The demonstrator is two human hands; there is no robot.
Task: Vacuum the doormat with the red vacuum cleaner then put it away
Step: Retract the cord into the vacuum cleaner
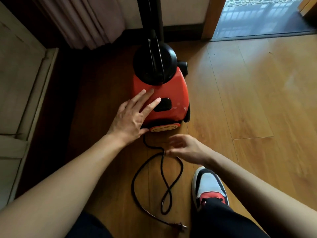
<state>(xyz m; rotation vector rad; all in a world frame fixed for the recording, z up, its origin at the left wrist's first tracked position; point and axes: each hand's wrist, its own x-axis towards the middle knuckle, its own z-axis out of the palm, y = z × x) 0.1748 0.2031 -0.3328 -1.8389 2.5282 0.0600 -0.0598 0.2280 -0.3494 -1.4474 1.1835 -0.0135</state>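
The red vacuum cleaner (160, 98) stands on the wooden floor (248, 100) close to the curtain (82, 21), its black hose end (155, 62) rising from the top. The left grip (133, 115) lies flat on the red body, fingers straight and spread, one fingertip at the black switch (163, 104). The right grip (186, 148) is motion-blurred just above the black cord (145, 165). It looks loosely open and holding nothing, though contact with the cord is unclear. The cord loops back to its plug (180, 226), beside a shoe (208, 184).
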